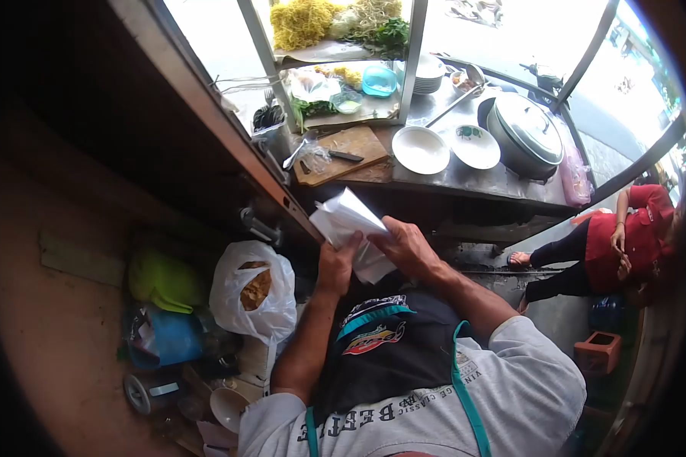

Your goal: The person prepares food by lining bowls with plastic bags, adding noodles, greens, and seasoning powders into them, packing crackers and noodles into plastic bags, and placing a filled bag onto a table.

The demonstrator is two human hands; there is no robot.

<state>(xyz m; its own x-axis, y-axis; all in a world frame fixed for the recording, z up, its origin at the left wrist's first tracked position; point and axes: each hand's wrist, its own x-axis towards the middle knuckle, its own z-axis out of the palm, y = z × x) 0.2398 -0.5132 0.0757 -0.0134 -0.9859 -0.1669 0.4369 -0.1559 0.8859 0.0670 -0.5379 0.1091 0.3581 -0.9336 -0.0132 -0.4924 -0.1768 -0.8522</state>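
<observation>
Thin, whitish translucent plastic sheets or bags [351,221] are held in front of my apron, between both hands. My left hand [338,263] is closed on their lower left edge, with the thumb on top. On the right side my right hand [404,245] pinches the same plastic, its fingers partly hidden beneath it. Beyond the hands, a wooden cutting board [358,146] bears a knife [345,155] and a crumpled clear bag. To its right are a white bowl [421,150] and a bowl with a green pattern [475,146].
A large lidded pot [524,135] and a ladle stand on the metal counter [453,174]. Noodles and greens fill the glass case [415,46]. A white bag [253,293] hangs at the left. A person in red [633,240] is at the right.
</observation>
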